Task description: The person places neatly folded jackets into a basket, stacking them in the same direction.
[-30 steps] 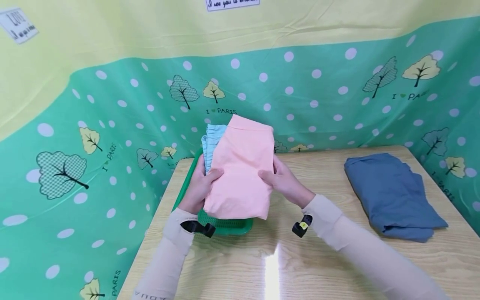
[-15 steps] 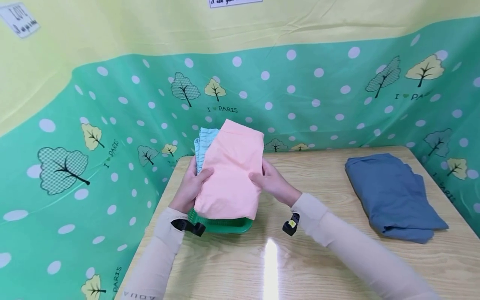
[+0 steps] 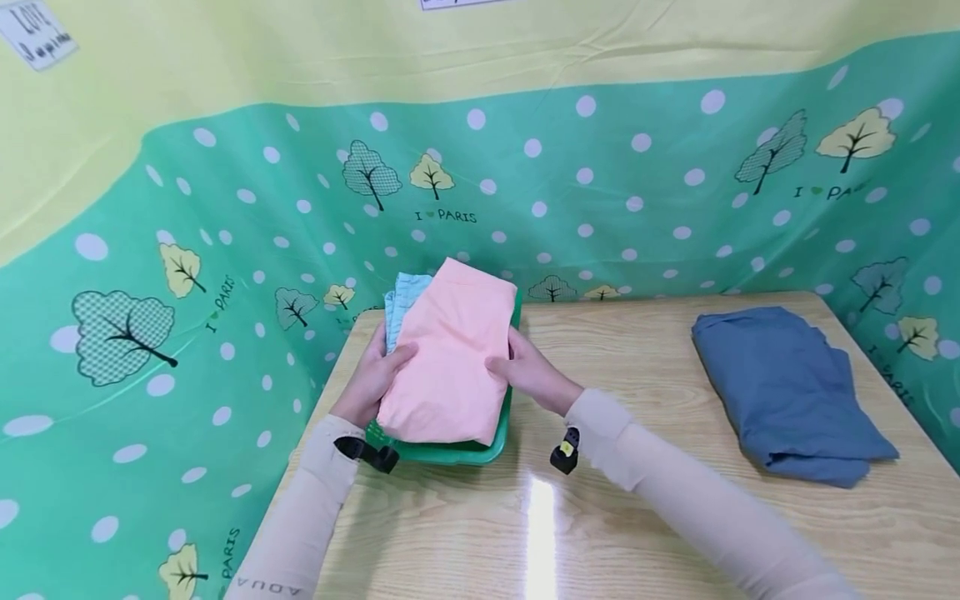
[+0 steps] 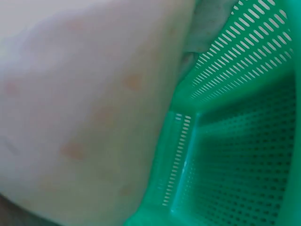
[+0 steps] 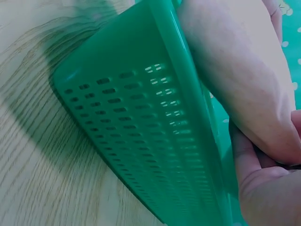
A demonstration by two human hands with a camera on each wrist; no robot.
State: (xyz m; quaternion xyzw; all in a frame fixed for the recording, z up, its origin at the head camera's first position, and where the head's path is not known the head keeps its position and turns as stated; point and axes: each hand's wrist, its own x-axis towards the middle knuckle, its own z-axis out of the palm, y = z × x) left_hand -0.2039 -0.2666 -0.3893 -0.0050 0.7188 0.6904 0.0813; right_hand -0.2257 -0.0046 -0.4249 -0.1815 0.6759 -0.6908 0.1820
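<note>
A folded pink garment [image 3: 456, 354] and a light blue lined cloth [image 3: 403, 302] beside and partly behind it are over the green basket [image 3: 480, 455]. My left hand [image 3: 373, 377] grips their left side, thumb on the pink front. On the right side, my right hand [image 3: 534, 375] pinches the pink garment, its fingers hidden behind. In the left wrist view, the pale underside of cloth [image 4: 94, 108] hangs beside the perforated basket wall [image 4: 235, 160]. The right wrist view has my right hand [image 5: 263, 195] holding cloth [image 5: 240, 66] just past the basket rim [image 5: 176, 42].
A folded dark blue garment [image 3: 783, 392] lies at the right of the wooden table [image 3: 630, 517]. Patterned green and yellow curtains [image 3: 600, 192] enclose the back and sides. Black cameras [image 3: 564, 454] sit on both wrists.
Both hands have moved left and slightly down with the pink garment and light blue cloth, lowering them at the basket. The dark blue garment stays where it was.
</note>
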